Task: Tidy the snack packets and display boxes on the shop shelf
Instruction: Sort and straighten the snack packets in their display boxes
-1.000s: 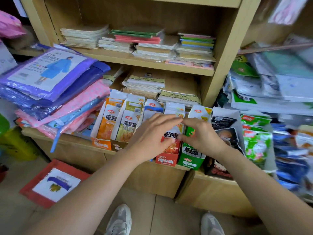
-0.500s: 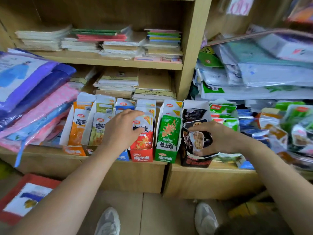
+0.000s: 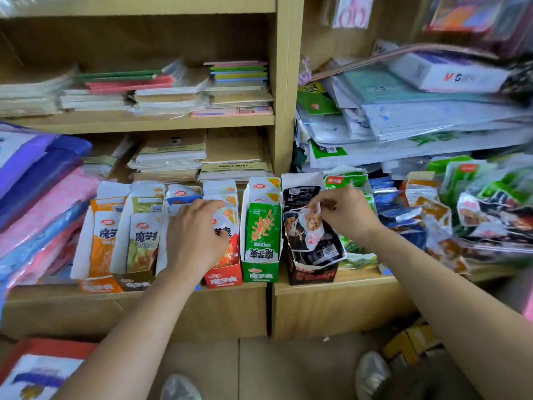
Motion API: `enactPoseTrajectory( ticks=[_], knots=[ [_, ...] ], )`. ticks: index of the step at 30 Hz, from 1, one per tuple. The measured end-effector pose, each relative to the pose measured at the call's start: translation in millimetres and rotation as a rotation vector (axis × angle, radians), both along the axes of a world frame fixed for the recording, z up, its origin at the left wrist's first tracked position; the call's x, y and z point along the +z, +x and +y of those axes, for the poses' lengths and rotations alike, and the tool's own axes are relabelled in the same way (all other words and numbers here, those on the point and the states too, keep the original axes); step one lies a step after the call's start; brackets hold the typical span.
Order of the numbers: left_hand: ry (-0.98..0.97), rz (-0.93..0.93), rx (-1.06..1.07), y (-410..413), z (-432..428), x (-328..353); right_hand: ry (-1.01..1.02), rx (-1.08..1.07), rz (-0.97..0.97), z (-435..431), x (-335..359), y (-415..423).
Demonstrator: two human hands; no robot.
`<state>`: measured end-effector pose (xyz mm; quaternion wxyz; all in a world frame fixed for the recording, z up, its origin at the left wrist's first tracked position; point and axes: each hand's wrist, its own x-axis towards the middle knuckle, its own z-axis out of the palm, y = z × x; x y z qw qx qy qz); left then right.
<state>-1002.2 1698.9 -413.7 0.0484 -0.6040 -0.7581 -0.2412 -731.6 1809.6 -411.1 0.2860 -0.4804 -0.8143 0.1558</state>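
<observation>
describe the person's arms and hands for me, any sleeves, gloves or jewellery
No sleeves show: both arms are bare right up to the frame edge. The left hand and right hand are ungloved, with no watch, bracelet or ring visible on wrists or fingers.

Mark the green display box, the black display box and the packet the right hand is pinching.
green display box [image 3: 261, 275]: head view, lower front panel.
black display box [image 3: 313, 277]: head view, lower front panel.
pinched packet [image 3: 313, 232]: head view, its pale middle.
</observation>
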Motion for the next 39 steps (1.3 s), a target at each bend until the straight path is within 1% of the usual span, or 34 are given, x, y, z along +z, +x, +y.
enactPoseTrajectory(
  ticks=[3, 5, 8, 11, 14, 16, 19, 23, 25, 27, 29, 31, 33, 36, 39],
  knots=[
    [-0.027, -0.040, -0.021, -0.7, 2.3, 0.6, -0.017, -0.089, 0.098, 5.7, 6.8, 6.8],
    [-0.031, -0.032, -0.026, -2.2, 2.8, 1.6, -0.030, -0.096, 0.092, 3.2, 7.9, 15.1],
    [0.034, -0.036, -0.068, 11.5, 4.3, 8.6, -0.056, -0.059, 0.056, -13.4, 5.4, 31.6],
    [0.100, -0.135, -0.260, 49.3, 6.7, 15.7, -0.070, -0.068, 0.047, -35.3, 5.8, 53.3],
    [0.062, -0.184, -0.525, 91.9, 6.7, 12.8, -0.057, -0.108, 0.068, -53.7, 8.8, 78.4],
    [-0.013, -0.133, -0.642, 116.6, 7.3, 5.2, -0.037, -0.187, 0.127, -61.4, 9.6, 99.6],
    [-0.130, -0.005, -0.714, 144.1, 17.4, -7.8, 0.030, -0.331, 0.196, -61.7, 6.4, 138.3],
    [-0.224, 0.110, -0.695, 170.8, 39.4, -16.8, 0.114, -0.622, 0.199, -50.5, -5.2, 203.3],
    [-0.228, 0.128, -0.661, 180.6, 45.8, -22.4, 0.115, -0.702, 0.094, -42.3, -13.7, 238.9],
    [-0.214, 0.154, -0.632, 183.0, 48.7, -30.5, 0.053, -0.709, -0.058, -32.5, -23.9, 269.0],
    [-0.195, 0.180, -0.614, 180.9, 52.2, -38.5, -0.057, -0.698, -0.197, -24.8, -35.0, 287.6],
    [-0.165, 0.185, -0.577, 179.3, 57.6, -42.5, -0.114, -0.670, -0.273, -17.9, -42.8, 297.7],
    [-0.130, 0.180, -0.523, 179.7, 59.9, -43.4, -0.080, -0.638, -0.274, -11.5, -45.3, 303.9],
    [-0.077, 0.176, -0.432, 196.6, 57.7, -39.6, 0.019, -0.591, -0.170, -6.2, -41.2, 315.3],
    [0.006, 0.086, -0.415, 217.7, 57.2, -28.7, 0.109, -0.544, -0.157, -5.2, -39.7, 311.5]
  ],
)
